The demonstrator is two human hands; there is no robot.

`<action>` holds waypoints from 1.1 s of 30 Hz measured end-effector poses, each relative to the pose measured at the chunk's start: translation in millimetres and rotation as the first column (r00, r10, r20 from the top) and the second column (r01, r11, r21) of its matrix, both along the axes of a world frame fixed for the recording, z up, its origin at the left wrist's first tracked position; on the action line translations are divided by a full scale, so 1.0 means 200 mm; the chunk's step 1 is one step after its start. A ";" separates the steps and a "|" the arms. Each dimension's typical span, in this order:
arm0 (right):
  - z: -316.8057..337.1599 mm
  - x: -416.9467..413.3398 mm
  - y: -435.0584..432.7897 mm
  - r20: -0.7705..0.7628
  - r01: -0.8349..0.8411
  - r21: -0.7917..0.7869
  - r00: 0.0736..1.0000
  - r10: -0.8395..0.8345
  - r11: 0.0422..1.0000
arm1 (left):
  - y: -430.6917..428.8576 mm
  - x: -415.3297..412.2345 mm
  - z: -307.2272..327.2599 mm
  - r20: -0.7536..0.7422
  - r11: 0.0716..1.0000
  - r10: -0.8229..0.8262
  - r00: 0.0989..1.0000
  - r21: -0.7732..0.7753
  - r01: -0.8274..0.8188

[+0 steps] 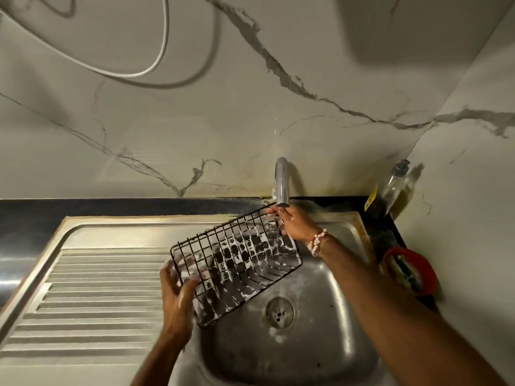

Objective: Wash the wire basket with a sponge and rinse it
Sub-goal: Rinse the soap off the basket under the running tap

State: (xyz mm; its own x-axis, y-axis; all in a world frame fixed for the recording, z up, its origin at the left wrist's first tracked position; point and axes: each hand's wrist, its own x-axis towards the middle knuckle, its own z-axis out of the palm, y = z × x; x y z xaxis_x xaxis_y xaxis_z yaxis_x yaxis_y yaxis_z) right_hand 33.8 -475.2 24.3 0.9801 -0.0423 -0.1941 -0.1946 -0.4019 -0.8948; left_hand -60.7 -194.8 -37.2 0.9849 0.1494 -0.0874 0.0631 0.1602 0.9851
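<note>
Black soapy wire basket [237,263], one, clamped between left hand [178,296] and right hand [295,222].

Basket [237,263] held tilted over the sink [328,355], above and left of the drain [279,312]. Left hand [178,296] grips its near-left end; right hand [296,222] grips its far-right end, directly under the tap [282,182]. Tap stands at the sink's back edge, against the wall [167,121]. Drainboard [92,296] lies left of the sink. Bottle [394,185] stands in the back-right corner, right of the tap. Round holder [409,270] sits on the counter right of the sink, nearer than the bottle. Cord [156,62] hangs on the wall, upper left.
</note>
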 end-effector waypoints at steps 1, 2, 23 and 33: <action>0.01 0.00 0.01 0.066 0.065 -0.094 0.996 -0.059 0.993 | -0.02 -0.03 -0.03 -0.042 0.999 -0.044 0.998 0.003 0.045; 0.01 0.00 0.03 0.141 0.118 -0.237 0.986 -0.085 0.964 | -0.03 -0.05 -0.05 -0.086 0.997 -0.083 0.993 -0.013 0.083; 0.09 -0.07 0.06 0.399 -0.052 -0.757 0.752 0.525 0.651 | -0.46 0.28 0.22 -0.161 0.869 -0.145 0.976 0.452 0.204; 0.14 -0.08 0.22 0.397 -0.058 -0.802 0.691 0.604 0.594 | -0.51 0.20 0.23 -0.086 0.852 -0.168 0.982 0.488 0.189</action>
